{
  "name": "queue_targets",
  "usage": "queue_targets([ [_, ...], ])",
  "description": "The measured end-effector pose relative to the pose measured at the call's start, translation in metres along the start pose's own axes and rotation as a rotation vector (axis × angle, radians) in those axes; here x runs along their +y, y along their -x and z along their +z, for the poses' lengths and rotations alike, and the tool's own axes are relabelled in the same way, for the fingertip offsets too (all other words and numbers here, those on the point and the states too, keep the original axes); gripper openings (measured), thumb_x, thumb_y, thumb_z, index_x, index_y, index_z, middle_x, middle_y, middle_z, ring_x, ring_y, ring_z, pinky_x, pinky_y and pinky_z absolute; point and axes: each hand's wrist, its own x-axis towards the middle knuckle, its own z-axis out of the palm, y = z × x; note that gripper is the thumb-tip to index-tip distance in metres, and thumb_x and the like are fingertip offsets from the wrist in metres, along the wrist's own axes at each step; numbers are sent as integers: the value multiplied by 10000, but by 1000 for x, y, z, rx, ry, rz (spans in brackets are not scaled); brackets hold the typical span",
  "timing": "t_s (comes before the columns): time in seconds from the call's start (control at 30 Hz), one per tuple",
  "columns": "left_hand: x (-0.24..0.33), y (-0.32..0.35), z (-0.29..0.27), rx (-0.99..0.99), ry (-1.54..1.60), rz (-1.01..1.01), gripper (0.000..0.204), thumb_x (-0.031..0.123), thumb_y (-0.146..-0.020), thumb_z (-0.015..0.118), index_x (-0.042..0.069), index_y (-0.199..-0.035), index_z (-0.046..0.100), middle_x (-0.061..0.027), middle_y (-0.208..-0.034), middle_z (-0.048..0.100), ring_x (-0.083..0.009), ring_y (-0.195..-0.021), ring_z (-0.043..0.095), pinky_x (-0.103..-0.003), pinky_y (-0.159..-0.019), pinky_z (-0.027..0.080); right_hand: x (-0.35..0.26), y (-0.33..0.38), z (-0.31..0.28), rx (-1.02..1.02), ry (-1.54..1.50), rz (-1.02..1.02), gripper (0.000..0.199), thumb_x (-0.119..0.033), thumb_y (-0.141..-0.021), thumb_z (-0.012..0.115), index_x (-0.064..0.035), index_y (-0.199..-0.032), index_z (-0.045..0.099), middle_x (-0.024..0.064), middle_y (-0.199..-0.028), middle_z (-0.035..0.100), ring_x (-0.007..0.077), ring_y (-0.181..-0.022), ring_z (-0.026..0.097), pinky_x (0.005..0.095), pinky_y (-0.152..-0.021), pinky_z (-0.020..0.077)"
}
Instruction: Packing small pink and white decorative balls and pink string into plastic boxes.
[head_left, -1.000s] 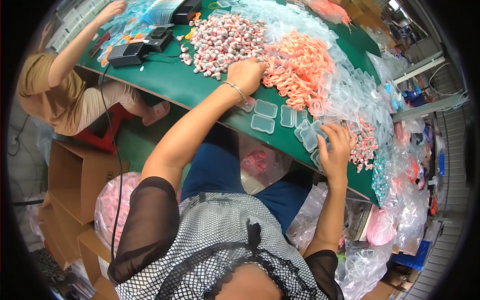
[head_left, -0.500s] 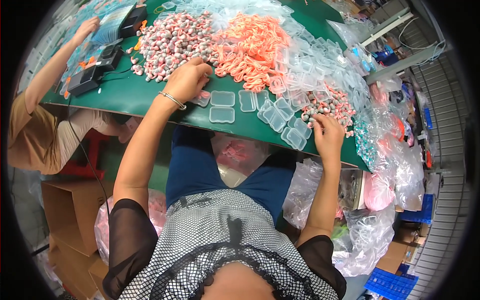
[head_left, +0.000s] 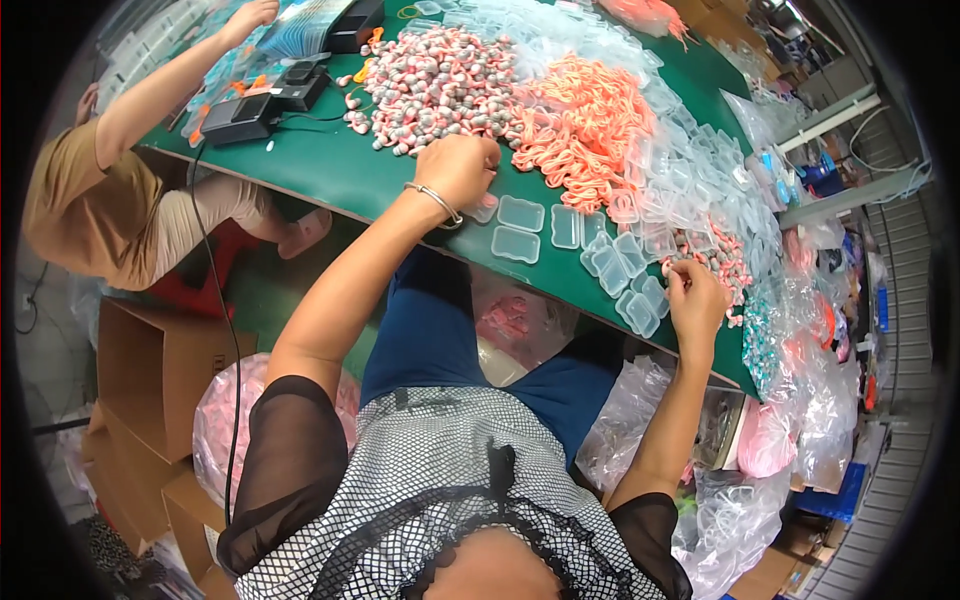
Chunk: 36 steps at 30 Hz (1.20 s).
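Head view: we had our left hand (head_left: 455, 175) at the upper middle of the frame, at the near edge of a large heap of pink-and-grey pieces (head_left: 435, 85), its fingers curled inward; we could not tell whether that grip had closed on anything, since the back of the hand hid the palm. A bangle (head_left: 437, 200) circled the wrist. Farther right we had our right hand (head_left: 699, 300) near the front edge of the green desk (head_left: 340, 170), beside a smaller pile (head_left: 728, 262) of the same pieces, with thumb and forefinger drawn close together; a small piece showed by the fingertips, but we could not make out whether this grip pinched it. Between the hands we saw clear cases (head_left: 515, 245): one with something pink showing in it just beside the left hand, an open one lying flat next to it, and several more grouped nearer the right hand, some overlapping. Above them, right of centre in the upper part of the frame, we saw a tangled heap of peach cords (head_left: 585, 130) touching the large heap on its left, with a broad spread of cases (head_left: 700, 170) on its right. At the upper left we saw a co-worker's arm (head_left: 165, 92) extended over the desk, black devices (head_left: 240, 118) near it, and at the lower left a cardboard box (head_left: 180, 390) beside a bag of pink things (head_left: 222, 425).
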Motion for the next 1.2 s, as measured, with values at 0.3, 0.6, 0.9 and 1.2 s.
queue_targets([
  [0.3,13,34,-17,-33,393,185,105,83,-800,727,50,-900,734,-95,-840,703,-177,-717,696,-310,-654,550,-119,0,10,20,-378,-324,99,-86,-765,726,-122,-836,668,5,-854,676,194,-850,611,413,-940,340],
  [0.6,24,66,8,57,81,359,31,129,-744,715,115,-771,714,-63,-785,622,-267,-850,618,-402,-765,473,-150,-4,55,51,-245,-478,119,-112,-775,726,-129,-880,672,-1,-852,639,193,-852,595,497,-972,326],
  [0.9,25,73,11,129,54,385,197,167,-729,731,101,-909,686,-56,-893,602,-268,-906,570,-388,-783,442,-147,-8,47,-142,-337,-520,91,-110,-803,690,-106,-891,671,26,-857,632,232,-871,594,496,-972,324],
  [1.2,22,76,6,60,-23,399,396,268,-686,814,102,-1017,672,-49,-1035,580,-254,-1007,525,-387,-817,412,-138,-75,74,21,-223,-482,109,-103,-829,671,-120,-934,694,40,-889,651,235,-915,607,438,-916,360],
])
